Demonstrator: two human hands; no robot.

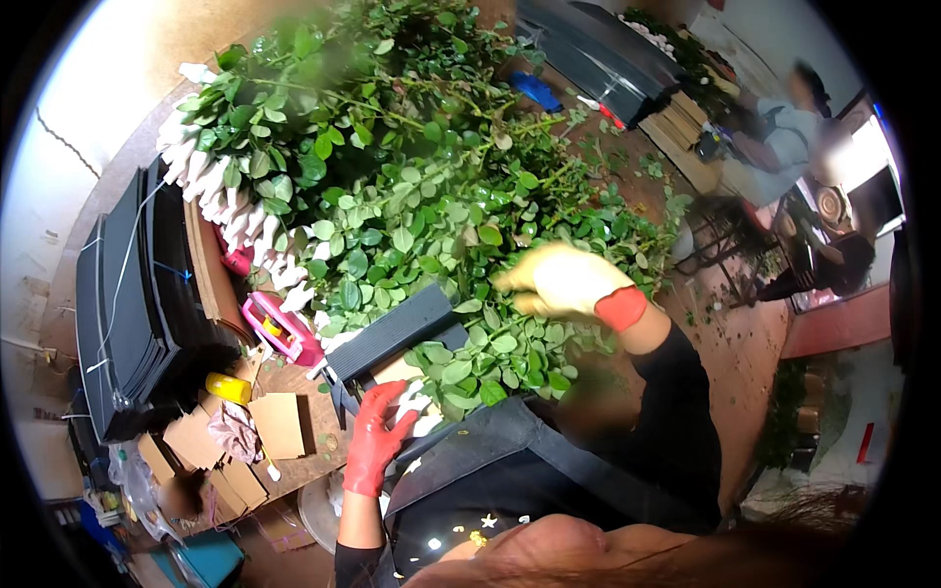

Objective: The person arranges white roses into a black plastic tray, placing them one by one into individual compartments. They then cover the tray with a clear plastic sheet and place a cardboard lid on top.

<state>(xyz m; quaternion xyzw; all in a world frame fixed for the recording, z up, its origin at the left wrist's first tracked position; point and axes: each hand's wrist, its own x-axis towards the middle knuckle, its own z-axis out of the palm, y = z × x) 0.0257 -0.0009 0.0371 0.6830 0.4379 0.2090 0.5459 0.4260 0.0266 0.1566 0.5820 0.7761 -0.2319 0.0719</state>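
Left hand: red-gloved left hand at the near edge of the work, thumb and fingers parted around white-covered flower heads; fingertips appeared to touch them, but could not tell whether they were gripped.
Right hand: right hand in a pale yellow glove with a red cuff, blurred, palm down over the leaves, fingers half bent; underside hidden, so could not tell whether a stem was held.
Stems in work: leafy green stems lay between the two hands, white heads to the left, foliage to the right.
Corrugated piece: a dark ribbed strip lay aslant just beyond the left hand, beside the leaves.
Cutting tool: dark scissors just left of the left hand.
Pink item: a pink plastic tool farther left, near the white heads of the big pile.
Big pile: heaped foliage filled the far middle, white-covered heads facing left.
Left side: stacked black sheets; nearer, a yellow cylinder and cardboard pieces.
Far right: a blue object near long black sheets; beyond, a co-worker, blurred.
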